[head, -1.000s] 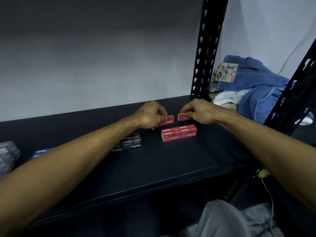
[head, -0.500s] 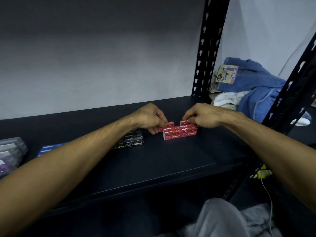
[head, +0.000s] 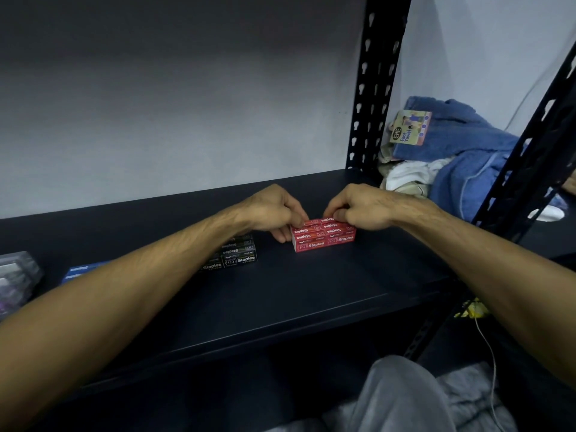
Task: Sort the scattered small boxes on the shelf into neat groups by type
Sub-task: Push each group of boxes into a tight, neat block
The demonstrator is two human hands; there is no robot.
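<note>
Several red staple boxes (head: 324, 236) form a tight block in the middle of the dark shelf (head: 280, 307). My left hand (head: 271, 213) pinches the red box at the block's back left. My right hand (head: 361, 208) pinches the red box at the back right, pressed against the others. A group of black staple boxes (head: 238, 255) sits to the left, partly hidden by my left forearm. Blue boxes (head: 81, 271) lie further left.
Clear plastic cases (head: 15, 279) sit at the shelf's far left end. A black perforated upright (head: 372, 88) stands at the back right, another (head: 530, 145) at the front right. Blue and white towels (head: 461, 157) are piled beyond the shelf. A cable (head: 486, 344) hangs below right.
Both hands brought their two red boxes forward from behind the block and set them against its back row. The head moved slightly closer.
</note>
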